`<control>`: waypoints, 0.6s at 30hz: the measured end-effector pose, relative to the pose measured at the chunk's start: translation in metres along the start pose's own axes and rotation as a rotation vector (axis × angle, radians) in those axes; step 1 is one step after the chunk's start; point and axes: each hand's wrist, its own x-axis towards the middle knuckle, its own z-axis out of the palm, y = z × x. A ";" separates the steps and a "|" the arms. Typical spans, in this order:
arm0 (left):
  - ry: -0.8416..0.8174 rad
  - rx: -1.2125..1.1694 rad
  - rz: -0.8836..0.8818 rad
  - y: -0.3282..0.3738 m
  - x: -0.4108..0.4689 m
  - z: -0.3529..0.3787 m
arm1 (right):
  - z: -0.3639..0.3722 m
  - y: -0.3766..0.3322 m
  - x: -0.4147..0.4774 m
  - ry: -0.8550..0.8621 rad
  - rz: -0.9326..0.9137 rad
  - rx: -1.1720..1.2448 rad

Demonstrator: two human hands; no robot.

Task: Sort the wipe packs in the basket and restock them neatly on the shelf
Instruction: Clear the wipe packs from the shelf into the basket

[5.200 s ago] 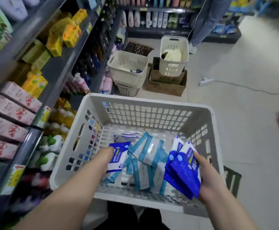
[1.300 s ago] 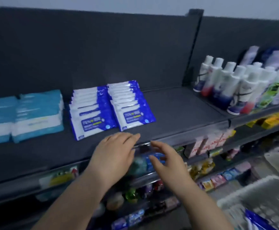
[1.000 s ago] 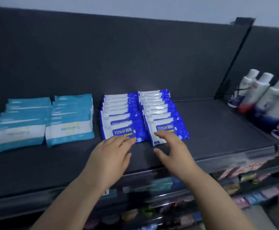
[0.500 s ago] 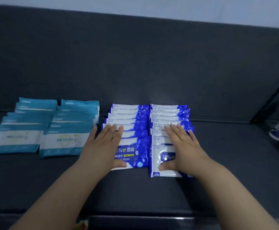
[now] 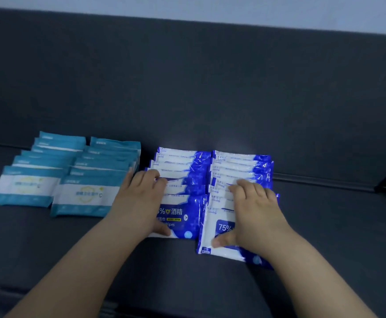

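Observation:
Two rows of overlapping blue-and-white wipe packs lie side by side on the dark shelf (image 5: 325, 226). My left hand (image 5: 139, 203) rests on the left blue row (image 5: 183, 212), fingers curled over the packs and thumb at the front pack's near edge. In the same way my right hand (image 5: 256, 212) grips the right blue row (image 5: 240, 166), its thumb against the front pack's lower edge. The right row's front pack sits nearer to me than the left row's. The basket is out of view.
Two rows of teal-and-white wipe packs (image 5: 88, 196) lie to the left of the blue ones, close to my left hand. The shelf's dark back panel (image 5: 210, 88) rises behind all the rows. Bare shelf surface extends to the right of the blue packs.
Half a second ago my fingers lay flat and straight on the blue rows; now they are curled over the packs. The view has moved closer to the shelf.

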 end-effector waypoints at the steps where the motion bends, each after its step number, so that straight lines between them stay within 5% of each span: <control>1: 0.025 -0.025 0.005 0.000 -0.002 0.002 | 0.000 -0.001 -0.001 0.015 0.004 -0.018; 7: 0.169 -0.050 0.001 -0.007 -0.007 0.014 | -0.002 -0.007 -0.012 0.132 0.033 -0.031; 11: 0.085 -0.078 0.003 -0.001 -0.010 0.007 | 0.008 -0.004 -0.012 0.262 0.030 -0.034; 18: 0.158 -0.009 -0.037 0.002 -0.009 0.011 | -0.007 -0.009 -0.019 0.094 0.038 -0.045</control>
